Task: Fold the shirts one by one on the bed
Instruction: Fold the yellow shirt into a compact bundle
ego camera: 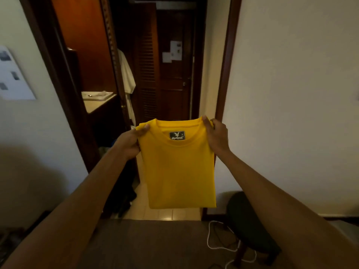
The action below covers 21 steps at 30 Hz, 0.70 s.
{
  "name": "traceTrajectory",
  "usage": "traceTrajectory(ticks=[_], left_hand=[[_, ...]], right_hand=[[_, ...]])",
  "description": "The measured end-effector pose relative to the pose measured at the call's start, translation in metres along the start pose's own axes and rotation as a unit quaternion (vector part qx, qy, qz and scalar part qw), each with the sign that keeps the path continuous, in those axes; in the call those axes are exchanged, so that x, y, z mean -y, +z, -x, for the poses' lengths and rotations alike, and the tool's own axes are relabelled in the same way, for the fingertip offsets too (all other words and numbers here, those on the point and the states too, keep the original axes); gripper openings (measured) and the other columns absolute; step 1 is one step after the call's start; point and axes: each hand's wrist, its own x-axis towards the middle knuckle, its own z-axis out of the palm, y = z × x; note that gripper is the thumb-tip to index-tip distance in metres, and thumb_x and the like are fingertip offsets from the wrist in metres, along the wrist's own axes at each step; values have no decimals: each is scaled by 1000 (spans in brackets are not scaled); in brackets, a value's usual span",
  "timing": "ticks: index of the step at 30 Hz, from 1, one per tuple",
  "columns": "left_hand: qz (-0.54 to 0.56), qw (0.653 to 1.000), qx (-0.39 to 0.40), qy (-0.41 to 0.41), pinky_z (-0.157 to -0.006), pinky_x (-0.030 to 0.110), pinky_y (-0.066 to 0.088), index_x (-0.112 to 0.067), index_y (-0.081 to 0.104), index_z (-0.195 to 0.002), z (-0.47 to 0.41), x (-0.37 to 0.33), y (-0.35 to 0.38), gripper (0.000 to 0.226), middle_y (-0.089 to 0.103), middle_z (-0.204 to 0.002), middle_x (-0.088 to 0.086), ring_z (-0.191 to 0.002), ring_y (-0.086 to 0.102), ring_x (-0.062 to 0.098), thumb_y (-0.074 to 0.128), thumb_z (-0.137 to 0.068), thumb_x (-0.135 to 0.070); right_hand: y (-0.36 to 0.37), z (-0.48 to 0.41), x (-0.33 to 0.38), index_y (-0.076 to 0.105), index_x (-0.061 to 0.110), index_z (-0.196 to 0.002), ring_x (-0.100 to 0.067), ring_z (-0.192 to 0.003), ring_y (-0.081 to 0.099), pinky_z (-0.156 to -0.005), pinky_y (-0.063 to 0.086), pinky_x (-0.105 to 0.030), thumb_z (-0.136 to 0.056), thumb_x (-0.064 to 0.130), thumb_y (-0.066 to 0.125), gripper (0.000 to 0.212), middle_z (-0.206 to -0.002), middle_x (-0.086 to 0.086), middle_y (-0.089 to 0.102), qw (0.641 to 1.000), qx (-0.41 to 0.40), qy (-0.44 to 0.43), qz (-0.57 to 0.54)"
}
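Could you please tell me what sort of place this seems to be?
Probably a hotel room's entry hall, though I can't be sure: a white robe hangs beside a louvred door, and papers are stuck on the exit door beyond.

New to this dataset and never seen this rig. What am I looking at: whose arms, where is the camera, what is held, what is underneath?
There is no machine here. A person works with bare hands, and the single picture comes from a wide-angle camera worn on their head, looking forward and down, so the arms reach in from the bottom corners. The left hand and right hand each pinch a top corner of a yellow shirt. It hangs in the air as a narrow rectangle, collar label facing the camera. Below it is a brown surface, likely the bed; the shirt does not touch it. To the right are a dark stool and a white cable.
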Motion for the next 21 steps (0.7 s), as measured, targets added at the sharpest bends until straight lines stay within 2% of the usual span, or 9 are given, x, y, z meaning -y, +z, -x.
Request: traceTrajectory(ticks=[3, 7, 11, 13, 15, 17, 21], left_hand=[[10, 999, -20, 36, -84, 53, 58, -12, 62, -131, -40, -25, -10, 63, 70, -122, 14, -113, 67, 34, 82, -74, -30], [10, 994, -65, 85, -89, 53, 56, -9, 64, -128, -112, -54, -30, 45, 70, -120, 16, -111, 68, 33, 71, -88, -26], [-41, 984, -99, 145, -75, 39, 60, -13, 67, -114, -177, -81, -53, 23, 72, -107, 10, -96, 71, 24, 66, -94, -23], [-68, 978, -99, 169, -72, 36, 60, -11, 64, -114, -207, -95, -65, 21, 70, -104, 8, -92, 69, 22, 64, -96, -23], [-102, 972, -92, 193, -79, 40, 60, -7, 61, -121, -236, -106, -78, 29, 67, -104, 9, -94, 65, 24, 63, -97, -24], [-130, 965, -88, 212, -83, 44, 57, -7, 59, -121, -270, -115, -90, 32, 65, -105, 10, -95, 62, 26, 63, -97, -27], [-193, 941, -96, 262, -76, 40, 55, -16, 55, -112, -340, -130, -107, 19, 56, -104, 3, -92, 57, 22, 58, -100, -30]], right_hand=[[51, -52, -2, 45, 20, -65, -5, -54, 38, -52, 32, -15, -99, 45, 53, 43, -59, 4, 40, 999, 7, -20, -32], [116, -122, -10, 48, 14, -68, -2, -52, 38, -51, 32, -13, -100, 40, 52, 41, -59, 3, 40, 997, 13, -24, -69], [175, -184, -18, 47, 17, -68, -8, -55, 38, -52, 33, -19, -99, 46, 51, 43, -60, 3, 41, 996, 20, -22, -80], [200, -212, -23, 50, 16, -70, -10, -57, 41, -55, 35, -27, -98, 52, 49, 46, -60, 2, 43, 996, 20, -30, -76], [219, -236, -26, 51, 16, -70, -10, -57, 42, -55, 35, -29, -97, 53, 49, 46, -61, 2, 44, 996, 21, -39, -72], [238, -261, -29, 49, 19, -68, -7, -56, 41, -54, 35, -25, -98, 49, 50, 43, -60, 4, 43, 996, 21, -48, -74], [281, -312, -36, 47, 22, -67, -1, -51, 40, -50, 33, -14, -100, 42, 51, 39, -60, 5, 43, 995, 11, -61, -75]])
